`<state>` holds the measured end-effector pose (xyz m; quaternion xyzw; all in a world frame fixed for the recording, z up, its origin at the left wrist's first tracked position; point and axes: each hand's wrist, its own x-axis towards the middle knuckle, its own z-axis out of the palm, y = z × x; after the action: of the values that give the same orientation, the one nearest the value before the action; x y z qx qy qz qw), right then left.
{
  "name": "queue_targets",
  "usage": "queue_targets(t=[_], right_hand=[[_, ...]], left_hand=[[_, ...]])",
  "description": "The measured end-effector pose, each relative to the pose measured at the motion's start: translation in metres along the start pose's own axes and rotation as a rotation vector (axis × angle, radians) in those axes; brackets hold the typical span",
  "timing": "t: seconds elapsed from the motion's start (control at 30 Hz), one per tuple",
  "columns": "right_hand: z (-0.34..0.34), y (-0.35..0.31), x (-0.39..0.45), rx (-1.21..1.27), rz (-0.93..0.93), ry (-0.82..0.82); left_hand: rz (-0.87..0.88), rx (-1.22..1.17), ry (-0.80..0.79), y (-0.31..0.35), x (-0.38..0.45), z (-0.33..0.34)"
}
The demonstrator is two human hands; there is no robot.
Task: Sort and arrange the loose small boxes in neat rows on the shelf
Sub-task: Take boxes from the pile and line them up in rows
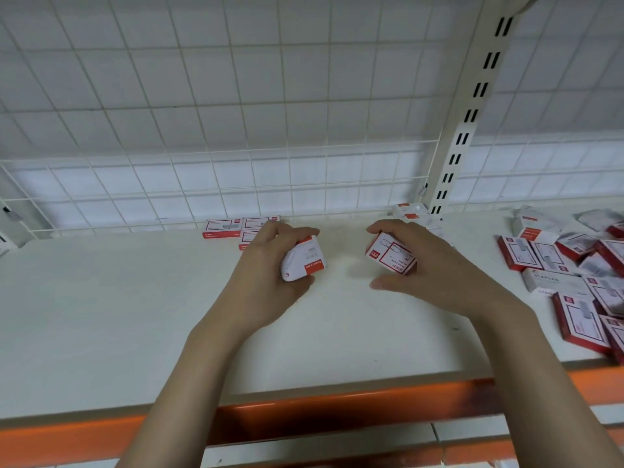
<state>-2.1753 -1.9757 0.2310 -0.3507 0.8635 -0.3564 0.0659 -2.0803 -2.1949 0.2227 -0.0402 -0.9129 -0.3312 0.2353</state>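
— Two hands are over the white shelf [118, 315], each one with a small box. What does the left hand [266, 275] hold?

— It holds a white box with a red corner [305, 260]. The fingers curl over its top and the thumb is under it, at 6 o'clock of the box. The box is tilted.

— And the right hand [435, 268]?

— It holds a red and white box [390, 253], also tilted. The fingers curl over the far side, and the thumb points to 9 o'clock below the box, apart from it.

— Do the two boxes touch?

— No, there is a gap of bare shelf between them.

— Where are the other boxes?

— At 12 o'clock from the left hand, a few flat boxes [224, 228] lie close together by the wire grid [236, 184]; the hand covers part of them. At 12 o'clock from the right hand, a small stack [410, 211] stands beside the slotted post [462, 136]. At 3 o'clock, a loose heap of red and white boxes [574, 275] lies in disorder, well apart from both hands.

— And at 6 o'clock?

— The orange front edge [337, 410] of the shelf.
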Motion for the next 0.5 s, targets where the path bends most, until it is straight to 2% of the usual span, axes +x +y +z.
queue_targets(t=[0.17, 0.33, 0.5], right_hand=[[-0.005, 0.007, -0.004, -0.010, -0.020, -0.036], [-0.013, 0.007, -0.007, 0.008, -0.040, -0.042], [-0.019, 0.010, -0.010, -0.038, -0.040, -0.047]], left_hand=[[-0.072, -0.025, 0.001, 0.007, 0.000, 0.007], [-0.047, -0.048, -0.044, 0.006, 0.002, 0.013], [-0.145, -0.207, -0.175, 0.012, 0.000, 0.015]])
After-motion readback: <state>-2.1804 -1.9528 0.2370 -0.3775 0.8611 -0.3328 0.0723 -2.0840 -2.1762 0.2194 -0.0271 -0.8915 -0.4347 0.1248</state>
